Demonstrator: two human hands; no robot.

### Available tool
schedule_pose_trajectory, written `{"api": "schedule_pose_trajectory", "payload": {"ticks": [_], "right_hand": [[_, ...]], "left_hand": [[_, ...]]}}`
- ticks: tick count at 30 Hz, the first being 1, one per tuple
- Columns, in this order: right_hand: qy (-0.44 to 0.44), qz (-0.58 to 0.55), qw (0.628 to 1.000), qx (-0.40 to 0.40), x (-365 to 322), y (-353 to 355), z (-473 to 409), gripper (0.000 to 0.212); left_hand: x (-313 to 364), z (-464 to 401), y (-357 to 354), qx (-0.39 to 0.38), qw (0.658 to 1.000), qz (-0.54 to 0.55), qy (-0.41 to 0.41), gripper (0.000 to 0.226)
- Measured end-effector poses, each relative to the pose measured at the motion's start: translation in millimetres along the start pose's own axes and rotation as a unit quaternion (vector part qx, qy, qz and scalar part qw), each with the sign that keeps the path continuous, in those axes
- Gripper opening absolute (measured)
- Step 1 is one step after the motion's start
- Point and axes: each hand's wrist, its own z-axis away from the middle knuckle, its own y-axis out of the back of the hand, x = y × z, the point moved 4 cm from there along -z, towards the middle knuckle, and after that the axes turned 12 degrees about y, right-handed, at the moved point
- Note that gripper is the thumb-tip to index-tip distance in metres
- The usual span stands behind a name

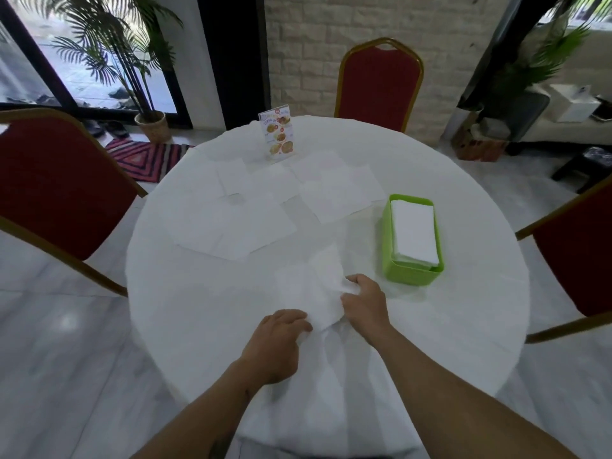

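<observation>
We find both hands over the near part of the round table (198,309), which is covered in white. The left hand (281,339) has its fingers curled and pinches the near corner of a white paper napkin (314,286). The right hand (364,303) has fingers and thumb clenched round the napkin's right edge, which bunches there.

The napkin sits between the two sets of fingers and spreads beyond them. It is creased, with its far corner pointing away. We cannot tell whether the far part lies flat. We count one napkin in hand.

Beyond and to the right of the right fingers stands one green box (410,276). It holds one stack of folded white napkins (415,230).

Well beyond the left fingers, flat napkins (231,226) lie spread and overlapping. We count at least four; white on white blurs their edges.

Farther still stands one menu card (277,135). Three red chairs (379,84) ring the table.
</observation>
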Motion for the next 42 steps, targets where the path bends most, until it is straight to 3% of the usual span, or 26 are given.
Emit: {"api": "schedule_pose_trajectory", "payload": {"ticks": [2,4,6,8,16,19,25,29,42], "right_hand": [[0.086,0.08,0.992,-0.038,-13,-2,2,0.035],[0.129,0.139,0.974,-0.125,-20,-9,5,0.037],[0.123,0.157,0.954,-0.222,-21,-20,11,0.046],[0.098,0.138,0.952,-0.256,-19,-27,16,0.052],[0.018,0.238,0.946,-0.22,-8,-22,16,0.062],[-0.017,0.193,0.955,-0.224,-8,-29,17,0.061],[-0.113,0.053,0.975,-0.184,-10,-43,15,0.036],[-0.096,0.062,0.98,-0.164,-9,-49,14,0.006],[0.035,0.101,0.988,-0.111,-22,-12,-11,0.01]], "left_hand": [[-6,0,5,0.022,0.998,0.048,0.04,0.045],[-16,0,10,0.058,0.991,0.089,0.082,0.038],[-25,0,13,0.082,0.983,0.104,0.124,0.032],[-33,0,16,0.092,0.977,0.112,0.158,0.031],[-31,-1,15,0.075,0.98,0.093,0.157,0.048],[-25,1,5,0.041,0.99,0.039,0.132,0.055],[-24,2,5,0.011,0.992,0.015,0.122,0.053],[-24,1,8,-0.006,0.991,0.014,0.129,0.055],[-8,-19,21,0.014,0.978,0.098,0.184,0.052]]}}
